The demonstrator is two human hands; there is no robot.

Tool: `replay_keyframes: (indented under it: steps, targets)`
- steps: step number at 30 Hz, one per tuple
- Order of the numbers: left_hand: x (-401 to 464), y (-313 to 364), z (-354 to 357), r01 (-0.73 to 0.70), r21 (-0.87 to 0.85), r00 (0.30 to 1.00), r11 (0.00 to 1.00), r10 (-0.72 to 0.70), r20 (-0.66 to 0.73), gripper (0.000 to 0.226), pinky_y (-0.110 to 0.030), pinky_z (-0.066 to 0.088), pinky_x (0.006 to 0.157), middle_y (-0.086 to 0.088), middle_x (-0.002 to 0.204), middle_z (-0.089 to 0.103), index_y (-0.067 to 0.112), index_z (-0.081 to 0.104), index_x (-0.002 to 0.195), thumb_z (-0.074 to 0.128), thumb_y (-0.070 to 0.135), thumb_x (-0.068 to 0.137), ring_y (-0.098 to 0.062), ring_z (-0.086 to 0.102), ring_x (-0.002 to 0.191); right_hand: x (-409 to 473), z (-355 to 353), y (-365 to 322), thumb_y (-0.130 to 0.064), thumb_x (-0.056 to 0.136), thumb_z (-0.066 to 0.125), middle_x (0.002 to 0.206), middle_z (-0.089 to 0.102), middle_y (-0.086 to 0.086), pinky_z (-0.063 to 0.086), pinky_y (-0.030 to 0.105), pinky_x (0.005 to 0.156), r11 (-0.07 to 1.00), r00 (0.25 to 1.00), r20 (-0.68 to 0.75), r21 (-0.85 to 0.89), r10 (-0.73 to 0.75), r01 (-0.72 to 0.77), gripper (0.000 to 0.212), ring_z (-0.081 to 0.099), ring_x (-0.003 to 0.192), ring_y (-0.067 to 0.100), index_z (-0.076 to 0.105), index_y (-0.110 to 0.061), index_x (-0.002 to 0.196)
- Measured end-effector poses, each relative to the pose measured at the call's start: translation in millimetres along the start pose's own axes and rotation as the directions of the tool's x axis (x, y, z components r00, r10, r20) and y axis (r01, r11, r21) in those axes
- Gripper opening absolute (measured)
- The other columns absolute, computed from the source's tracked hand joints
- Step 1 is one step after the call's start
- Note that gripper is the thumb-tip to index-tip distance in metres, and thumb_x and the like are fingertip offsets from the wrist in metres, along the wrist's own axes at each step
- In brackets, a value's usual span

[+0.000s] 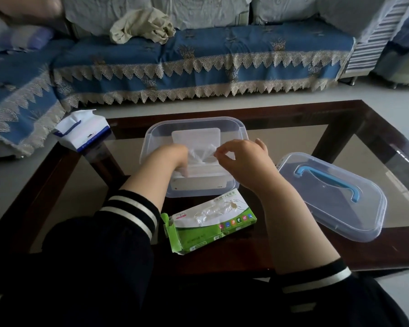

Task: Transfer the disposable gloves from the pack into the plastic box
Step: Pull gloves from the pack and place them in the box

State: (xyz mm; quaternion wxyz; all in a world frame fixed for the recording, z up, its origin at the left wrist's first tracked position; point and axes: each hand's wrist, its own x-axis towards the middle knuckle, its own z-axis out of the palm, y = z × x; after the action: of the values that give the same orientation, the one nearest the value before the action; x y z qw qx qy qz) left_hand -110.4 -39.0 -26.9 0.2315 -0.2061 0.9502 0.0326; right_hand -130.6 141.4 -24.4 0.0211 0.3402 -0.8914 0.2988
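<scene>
A clear plastic box (151,135) stands open in the middle of the glass table, with a white flat stack inside. Both my hands are over it. My left hand (175,156) reaches down into the box, its fingers on the white stack. My right hand (241,154) pinches a thin clear glove (202,153) that stretches between the two hands. The green and white glove pack (208,223) lies open on the table just in front of the box, with clear film showing at its slot.
The box's clear lid (335,199) with a blue handle lies at the right. A white and blue tissue pack (83,131) sits at the table's far left corner. A blue sofa (198,62) with lace trim stands beyond the table (293,109).
</scene>
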Motion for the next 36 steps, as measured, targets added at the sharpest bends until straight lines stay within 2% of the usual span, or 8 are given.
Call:
replay_keyframes:
  steps: [3, 7, 10, 16, 21, 25, 30, 36]
  targets:
    - [-7.3, 1.2, -1.6, -0.027, -0.049, 0.999, 0.998, 0.028, 0.027, 0.052, -0.039, 0.047, 0.099, -0.012, 0.132, 0.055, 0.015, 0.05, 0.139, 0.067, 0.014, 0.09, -0.03, 0.055, 0.115, -0.6, -2.8, 4.8, -0.028, 0.095, 0.054, 0.114, 0.068, -0.011, 0.024, 0.048, 0.112, 0.999, 0.999, -0.036, -0.001, -0.036, 0.036, 0.02, 0.058, 0.108, 0.013, 0.071, -0.025, 0.106]
    - [-24.8, -1.9, -12.7, 0.027, -0.033, 0.957, 0.999, -0.035, -0.287, 0.031, -0.04, 0.051, 0.092, -0.008, 0.122, 0.062, 0.022, 0.065, 0.123, 0.055, 0.036, 0.097, -0.028, 0.059, 0.105, -6.3, -11.5, 3.0, -0.024, 0.089, 0.064, 0.087, 0.068, -0.012, 0.052, 0.034, 0.078, 0.978, 0.97, -0.213, 0.15, -0.114, 0.148, 0.01, 0.06, 0.082, 0.009, 0.072, -0.019, 0.092]
    - [-48.4, 2.7, -2.7, -0.073, -0.253, 0.94, 0.965, -0.019, -0.342, 0.043, -0.037, 0.051, 0.079, -0.011, 0.103, 0.066, 0.016, 0.067, 0.108, 0.041, 0.049, 0.1, -0.027, 0.061, 0.091, -15.5, -21.0, -6.4, -0.026, 0.087, 0.068, 0.07, 0.069, -0.011, 0.056, 0.03, 0.069, 0.924, 0.993, -0.075, 0.365, -0.088, 0.11, 0.012, 0.065, 0.065, 0.005, 0.072, -0.015, 0.084]
    - [-75.1, 4.0, 37.0, -0.232, -0.478, 0.923, 0.847, 0.036, -0.384, 0.027, -0.033, 0.049, 0.081, 0.005, 0.104, 0.067, 0.024, 0.068, 0.108, 0.051, 0.044, 0.098, -0.017, 0.06, 0.094, -36.3, 10.2, -8.8, -0.036, 0.082, 0.072, 0.114, 0.067, -0.008, 0.05, 0.036, 0.093, 0.999, 0.851, 0.523, -0.002, -0.033, 0.04, 0.033, 0.062, 0.103, 0.012, 0.068, -0.025, 0.113]
    - [-78.0, 9.2, 51.2, -0.331, -0.472, 0.828, 0.817, 0.011, -0.561, 0.025, -0.024, 0.041, 0.081, 0.003, 0.113, 0.068, 0.021, 0.068, 0.115, 0.056, 0.033, 0.098, -0.014, 0.058, 0.1, -41.5, 39.7, -8.2, -0.039, 0.083, 0.068, 0.125, 0.058, -0.006, 0.043, 0.035, 0.095, 0.995, 0.803, 0.596, -0.082, 0.003, 0.058, 0.044, 0.056, 0.112, 0.017, 0.057, -0.03, 0.124]
    - [-97.3, 16.2, 51.9, -0.507, -0.336, 0.631, 0.794, 0.076, -0.772, 0.016, -0.014, 0.041, 0.074, 0.002, 0.102, 0.066, 0.014, 0.068, 0.104, 0.062, 0.025, 0.094, -0.012, 0.059, 0.091, -42.7, 47.4, -0.5, -0.045, 0.082, 0.068, 0.123, 0.053, 0.001, 0.033, 0.044, 0.097, 0.98, 0.85, 0.52, -0.198, 0.084, 0.025, 0.044, 0.047, 0.117, 0.024, 0.053, -0.028, 0.121]
    - [-112.5, 18.7, 68.8, -0.313, -0.374, 0.93, 0.873, 0.201, -0.309, 0.027, -0.03, 0.051, 0.082, 0.006, 0.112, 0.065, 0.026, 0.062, 0.117, 0.062, 0.036, 0.092, -0.013, 0.06, 0.099, -44.7, 49.8, 4.1, -0.038, 0.084, 0.066, 0.114, 0.061, -0.001, 0.05, 0.037, 0.088, 0.996, 0.85, 0.518, -0.049, 0.094, -0.08, 0.036, 0.063, 0.101, 0.021, 0.058, -0.022, 0.115]
    - [-105.7, 17.4, 90.0, -0.205, -0.262, 0.971, 0.943, 0.163, -0.176, 0.071, -0.033, 0.042, 0.087, -0.005, 0.136, 0.049, 0.021, 0.038, 0.136, 0.077, 0.041, 0.08, -0.025, 0.049, 0.12, -55.4, 48.5, 4.7, -0.02, 0.084, 0.07, 0.1, 0.062, -0.004, 0.049, 0.022, 0.066, 0.981, 0.909, 0.392, 0.071, 0.14, -0.181, 0.02, 0.059, 0.084, 0.014, 0.066, -0.018, 0.103]
